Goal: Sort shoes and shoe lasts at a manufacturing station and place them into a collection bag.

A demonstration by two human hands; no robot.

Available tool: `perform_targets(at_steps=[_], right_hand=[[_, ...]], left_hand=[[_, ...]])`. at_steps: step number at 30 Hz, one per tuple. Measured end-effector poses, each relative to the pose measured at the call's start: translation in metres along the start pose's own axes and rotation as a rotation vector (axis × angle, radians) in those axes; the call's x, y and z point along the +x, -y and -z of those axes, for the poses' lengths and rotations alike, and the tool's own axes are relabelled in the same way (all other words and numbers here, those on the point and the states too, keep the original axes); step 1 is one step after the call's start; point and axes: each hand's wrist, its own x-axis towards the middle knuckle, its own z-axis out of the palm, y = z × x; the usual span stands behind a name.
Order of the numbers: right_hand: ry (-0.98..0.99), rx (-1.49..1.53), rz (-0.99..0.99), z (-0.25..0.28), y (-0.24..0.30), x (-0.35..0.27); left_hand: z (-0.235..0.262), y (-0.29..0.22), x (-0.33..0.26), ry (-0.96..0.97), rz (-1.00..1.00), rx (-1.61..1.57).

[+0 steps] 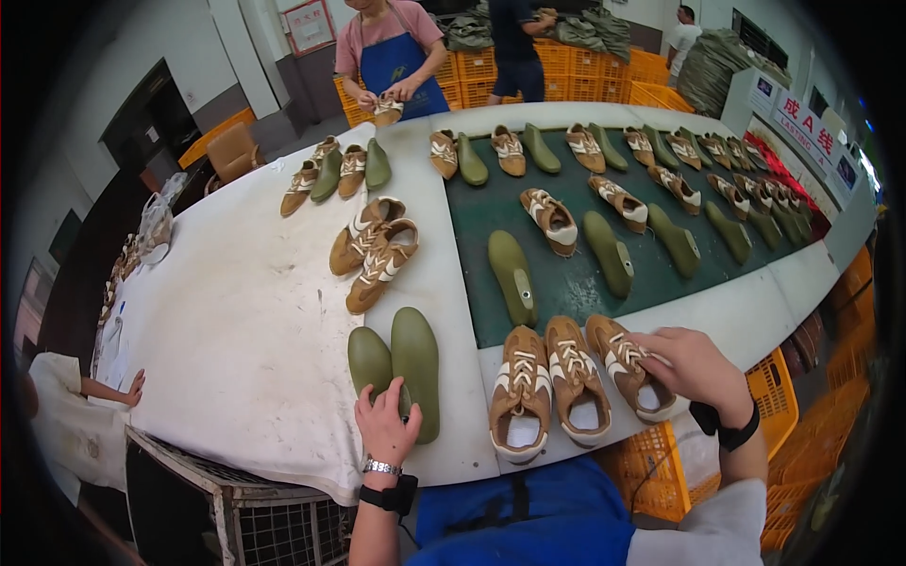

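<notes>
Left hand (385, 429) at green lasts (416, 358), right hand (703, 373) at brown shoe (618, 351).
Cannot tell whether either grasps; light, even pressure likely best avoids creasing.

Light: you had even, moderately bright indoor light; the white table (245, 292) came out palest, the green belt (483, 222) much darker. Glare: bluish-white spots flared near your right rim. Shadows: soft, shallow ones lay beside the shoes (521, 389); the lasts (416, 363) carried a dull sheen. Focus: your left hand (387, 423) and right hand (700, 368) came out clear; the background looked softer. Distortion: table edges bowed, and the crates (823, 439) at right stretched. Border: black vignetting closed your corners.
</notes>
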Motion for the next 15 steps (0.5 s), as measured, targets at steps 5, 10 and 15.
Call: perform_targets(at_steps=[5, 10, 15], right_hand=[[0.121, -0.130, -0.515, -0.100, -0.104, -0.105], [-0.142, 0.259, -0.720, -0.162, -0.117, -0.108], [-0.142, 0.032, -0.657, -0.153, -0.117, -0.068]], left_hand=[[0.002, -0.005, 0.001, 0.023, -0.015, 0.000], [-0.001, -0.003, 0.000, 0.004, -0.025, 0.010], [-0.003, -0.004, 0.003, 0.039, -0.021, -0.021]])
